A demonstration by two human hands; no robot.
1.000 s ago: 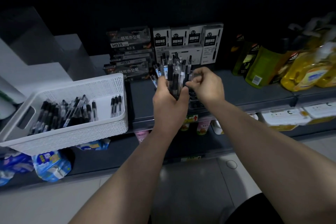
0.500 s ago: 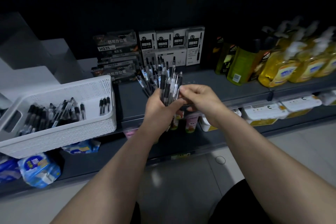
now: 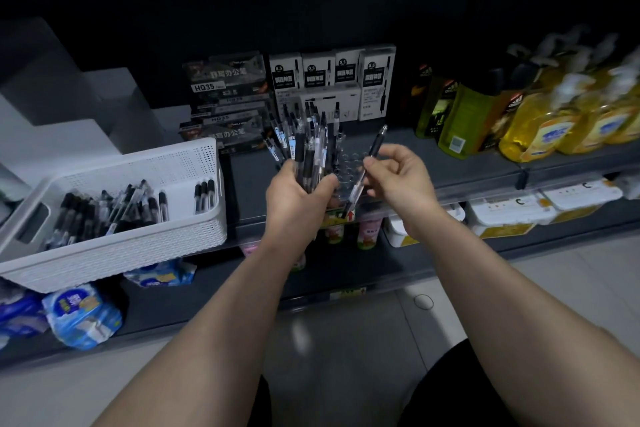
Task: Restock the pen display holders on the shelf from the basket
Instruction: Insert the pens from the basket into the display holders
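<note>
Midway-ish — left hand clenches a pen bundle, right hand fingers pinch one pen by the centre holder. Basket at left holds plenty.

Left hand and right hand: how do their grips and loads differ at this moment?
The left hand wraps a whole bundle of pens; the right hand pinches a single pen. The left hand's bundle stands roughly upright and fanned, while the right hand's pen slants, top end up and to the right. Both hold black pens at the shelf, near the clear holder.
</note>
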